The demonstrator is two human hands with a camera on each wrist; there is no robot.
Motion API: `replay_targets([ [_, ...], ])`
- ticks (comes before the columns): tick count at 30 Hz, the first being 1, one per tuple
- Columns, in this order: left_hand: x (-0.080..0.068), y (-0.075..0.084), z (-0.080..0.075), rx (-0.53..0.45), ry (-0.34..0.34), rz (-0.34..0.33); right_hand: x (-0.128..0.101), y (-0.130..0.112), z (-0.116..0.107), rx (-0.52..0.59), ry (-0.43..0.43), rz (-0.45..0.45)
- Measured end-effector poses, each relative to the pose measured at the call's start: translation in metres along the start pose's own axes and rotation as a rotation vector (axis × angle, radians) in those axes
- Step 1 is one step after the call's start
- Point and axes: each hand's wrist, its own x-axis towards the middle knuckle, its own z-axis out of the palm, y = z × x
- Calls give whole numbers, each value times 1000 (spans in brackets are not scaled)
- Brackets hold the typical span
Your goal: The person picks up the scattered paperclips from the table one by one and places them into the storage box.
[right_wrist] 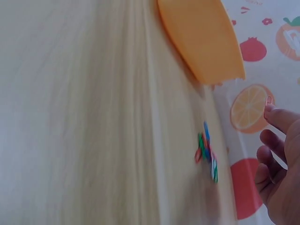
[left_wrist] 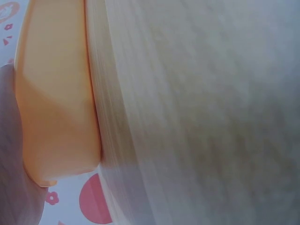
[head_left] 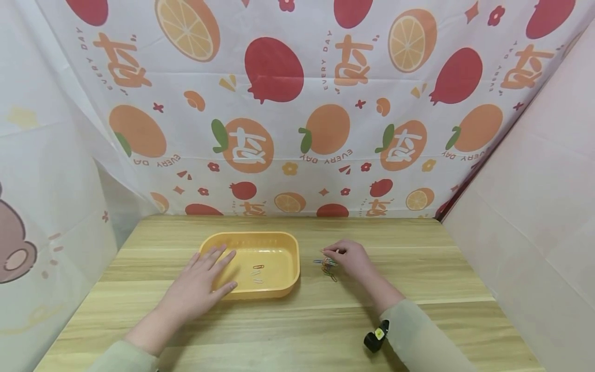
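Note:
A yellow plastic tray point(head_left: 279, 269) stands on the wooden table, with a few paper clips point(head_left: 258, 267) lying inside it. My left hand point(head_left: 197, 284) rests over the tray's left rim, its fingers spread and straight. To the right of the tray lies a small pile of coloured paper clips point(head_left: 328, 264). Just above that pile, my right hand point(head_left: 351, 257) pinches a single reddish paper clip point(right_wrist: 268, 101) between thumb and fingertip. In the left wrist view, the tray's outer wall point(left_wrist: 56, 108) fills the left side, and the left hand point(left_wrist: 14, 159) shows only partly.
Wood-grain table point(head_left: 260, 336) extends around the tray and pile. A fruit-printed white cloth point(head_left: 288, 129) hangs along the back edge, with pale cloth at both sides. A black strap device point(head_left: 375, 338) with a yellow tag sits at the right wrist.

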Motion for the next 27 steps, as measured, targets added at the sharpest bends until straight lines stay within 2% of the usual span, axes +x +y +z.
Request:
replay_targets([
  [6,-1,-2,1,2,12,0,6,-20,11,88,-15,-25],
  [18,-1,-5,3,12,-6,-6,15,-57,39,201,-51,-38],
  [27,1,-3,1,2,-1,-7,20,-89,61,178,-83,-109],
])
